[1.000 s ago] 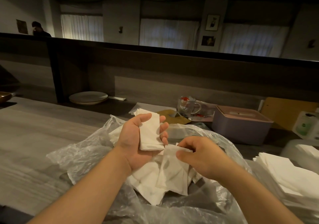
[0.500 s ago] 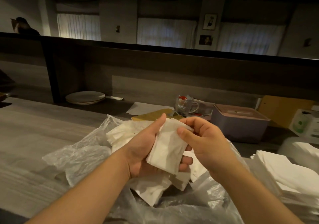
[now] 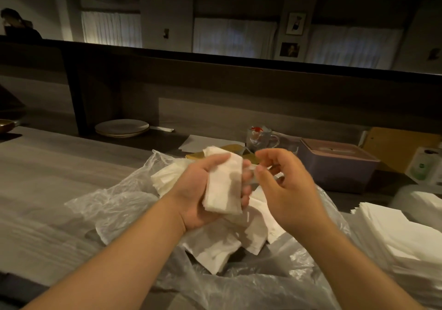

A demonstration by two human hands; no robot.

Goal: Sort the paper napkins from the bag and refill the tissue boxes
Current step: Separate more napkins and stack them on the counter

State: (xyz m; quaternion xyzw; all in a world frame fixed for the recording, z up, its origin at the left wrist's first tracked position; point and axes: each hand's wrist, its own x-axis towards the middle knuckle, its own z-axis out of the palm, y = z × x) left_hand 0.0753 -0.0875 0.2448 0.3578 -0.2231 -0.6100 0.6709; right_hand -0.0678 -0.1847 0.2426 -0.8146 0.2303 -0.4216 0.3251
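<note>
A dim restaurant or café: a long wooden bench [image 3: 59, 171], stacked plates [image 3: 122, 128], curtained windows [image 3: 234, 37], framed pictures [image 3: 296, 23]

— What's where on the counter [image 3: 47, 178]?
— Plastic bag [image 3: 114, 204] in front, loose napkins [image 3: 215, 252] in it. Left hand [image 3: 201, 190] above the bag w/ a folded wad [image 3: 223, 185]; right hand [image 3: 284, 190] just beside it.
— And to the right?
— Napkin stack [image 3: 397, 238]. Tissue box [image 3: 339, 164] behind the bag, glass mug [image 3: 260, 137] left of the box, I think. Plates [image 3: 122, 128] far back left.
</note>
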